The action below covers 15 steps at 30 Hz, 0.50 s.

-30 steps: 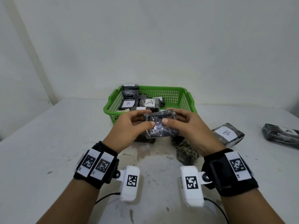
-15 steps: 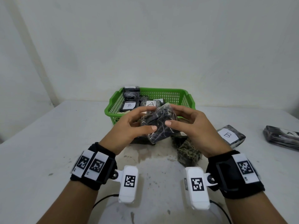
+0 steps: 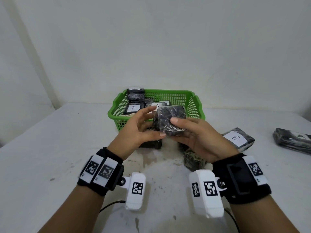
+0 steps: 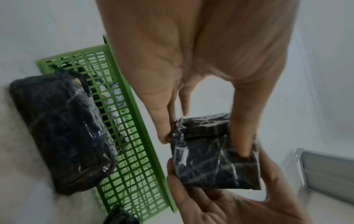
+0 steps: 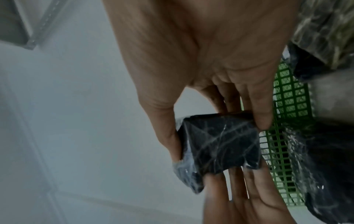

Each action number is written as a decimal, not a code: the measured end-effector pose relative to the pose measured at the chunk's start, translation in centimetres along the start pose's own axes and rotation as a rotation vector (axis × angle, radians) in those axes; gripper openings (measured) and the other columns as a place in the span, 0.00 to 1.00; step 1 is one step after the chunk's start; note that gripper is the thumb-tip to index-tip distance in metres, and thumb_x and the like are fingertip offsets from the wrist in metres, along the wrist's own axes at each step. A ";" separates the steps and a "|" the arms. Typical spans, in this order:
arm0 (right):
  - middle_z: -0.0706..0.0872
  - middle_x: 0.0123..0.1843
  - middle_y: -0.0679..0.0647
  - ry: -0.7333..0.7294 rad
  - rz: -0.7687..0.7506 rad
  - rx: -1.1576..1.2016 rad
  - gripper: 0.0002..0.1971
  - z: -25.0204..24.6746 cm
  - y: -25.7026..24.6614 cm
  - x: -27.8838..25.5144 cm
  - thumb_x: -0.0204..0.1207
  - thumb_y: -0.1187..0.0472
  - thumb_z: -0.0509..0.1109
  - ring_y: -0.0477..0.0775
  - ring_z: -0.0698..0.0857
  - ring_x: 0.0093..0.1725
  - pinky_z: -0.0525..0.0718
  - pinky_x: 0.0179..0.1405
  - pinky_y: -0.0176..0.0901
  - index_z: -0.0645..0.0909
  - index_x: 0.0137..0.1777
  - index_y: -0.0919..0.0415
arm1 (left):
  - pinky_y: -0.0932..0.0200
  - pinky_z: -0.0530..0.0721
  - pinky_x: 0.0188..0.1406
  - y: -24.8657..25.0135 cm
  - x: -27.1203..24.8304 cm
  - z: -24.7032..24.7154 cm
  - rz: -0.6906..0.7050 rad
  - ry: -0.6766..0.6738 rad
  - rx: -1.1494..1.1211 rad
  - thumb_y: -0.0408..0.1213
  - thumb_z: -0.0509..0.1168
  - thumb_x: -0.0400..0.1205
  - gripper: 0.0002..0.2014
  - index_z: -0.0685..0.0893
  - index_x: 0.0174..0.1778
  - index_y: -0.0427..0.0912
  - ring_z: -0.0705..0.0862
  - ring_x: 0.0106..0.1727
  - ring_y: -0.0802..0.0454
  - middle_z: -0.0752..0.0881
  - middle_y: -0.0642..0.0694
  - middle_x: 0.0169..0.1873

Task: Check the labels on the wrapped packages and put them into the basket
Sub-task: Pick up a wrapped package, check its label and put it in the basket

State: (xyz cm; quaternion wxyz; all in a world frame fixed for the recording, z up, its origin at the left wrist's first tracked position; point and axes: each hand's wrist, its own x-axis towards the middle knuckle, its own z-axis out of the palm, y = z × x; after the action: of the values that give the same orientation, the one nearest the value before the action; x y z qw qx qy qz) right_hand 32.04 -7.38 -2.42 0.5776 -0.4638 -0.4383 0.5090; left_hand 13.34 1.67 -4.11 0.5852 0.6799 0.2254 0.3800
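Both hands hold one dark wrapped package point(image 3: 170, 121) up in front of the green basket point(image 3: 168, 91). My left hand point(image 3: 158, 121) pinches its left side, thumb low and fingers behind the top. My right hand point(image 3: 178, 126) grips its right side, thumb on the near face. That face shows no label. In the left wrist view the package point(image 4: 214, 154) sits between thumb and fingers. The right wrist view shows the package point(image 5: 216, 144) held the same way. Inside the basket lie several wrapped packages, one labelled B point(image 3: 133, 107).
On the white table point(image 3: 50, 148), a package labelled B point(image 3: 238, 138) lies to the right and one labelled A point(image 3: 292, 142) at the far right edge. A dark package point(image 3: 151, 144) and a mossy-looking package point(image 3: 193, 159) lie under my hands.
The package has been turned in my hands and raised a little toward the basket. My right thumb now lies on its near face.
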 end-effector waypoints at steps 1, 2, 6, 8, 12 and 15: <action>0.93 0.62 0.62 0.010 -0.025 -0.007 0.27 0.0 0.1 0.1 0.67 0.55 0.80 0.57 0.91 0.62 0.85 0.74 0.59 0.88 0.65 0.67 | 0.43 0.79 0.72 0.0 0.0 0.0 -0.028 -0.054 -0.038 0.38 0.82 0.66 0.43 0.72 0.78 0.43 0.82 0.71 0.45 0.83 0.44 0.70; 0.94 0.61 0.60 0.019 -0.045 -0.018 0.28 -0.1 0.2 0.2 0.65 0.56 0.81 0.56 0.92 0.62 0.86 0.72 0.56 0.88 0.65 0.67 | 0.44 0.79 0.73 0.0 -0.1 0.2 -0.042 -0.092 -0.064 0.42 0.83 0.66 0.44 0.72 0.78 0.42 0.82 0.72 0.45 0.83 0.43 0.70; 0.94 0.60 0.58 -0.010 -0.059 -0.050 0.28 -0.5 0.4 0.5 0.63 0.58 0.81 0.55 0.92 0.60 0.89 0.62 0.45 0.87 0.66 0.65 | 0.40 0.81 0.69 0.1 0.0 0.8 -0.077 0.001 -0.121 0.47 0.81 0.65 0.39 0.80 0.72 0.37 0.84 0.68 0.39 0.87 0.39 0.65; 0.95 0.57 0.56 -0.039 -0.055 -0.046 0.21 -0.5 0.3 0.4 0.67 0.57 0.79 0.52 0.93 0.56 0.90 0.56 0.42 0.90 0.60 0.62 | 0.43 0.85 0.65 0.0 0.1 0.6 -0.071 0.036 -0.095 0.45 0.79 0.64 0.38 0.80 0.71 0.37 0.86 0.66 0.39 0.89 0.39 0.61; 0.94 0.60 0.60 0.026 -0.099 -0.085 0.27 -0.6 0.2 0.4 0.66 0.52 0.80 0.55 0.93 0.59 0.90 0.59 0.44 0.89 0.63 0.66 | 0.40 0.82 0.68 0.2 -0.1 0.6 -0.086 0.003 -0.102 0.45 0.77 0.67 0.36 0.80 0.72 0.38 0.85 0.67 0.41 0.88 0.39 0.63; 0.94 0.61 0.60 0.017 -0.085 -0.080 0.31 -0.6 0.3 0.4 0.64 0.55 0.82 0.56 0.93 0.59 0.90 0.56 0.41 0.87 0.66 0.68 | 0.34 0.80 0.69 0.3 0.0 0.6 -0.082 0.037 -0.098 0.45 0.78 0.66 0.35 0.82 0.70 0.37 0.86 0.66 0.40 0.88 0.38 0.62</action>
State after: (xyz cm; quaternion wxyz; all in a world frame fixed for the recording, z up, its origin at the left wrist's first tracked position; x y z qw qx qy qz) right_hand 32.65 -6.97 -2.84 0.5835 -0.4719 -0.4725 0.4621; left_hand 13.77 1.19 -3.89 0.6284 0.6337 0.2449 0.3788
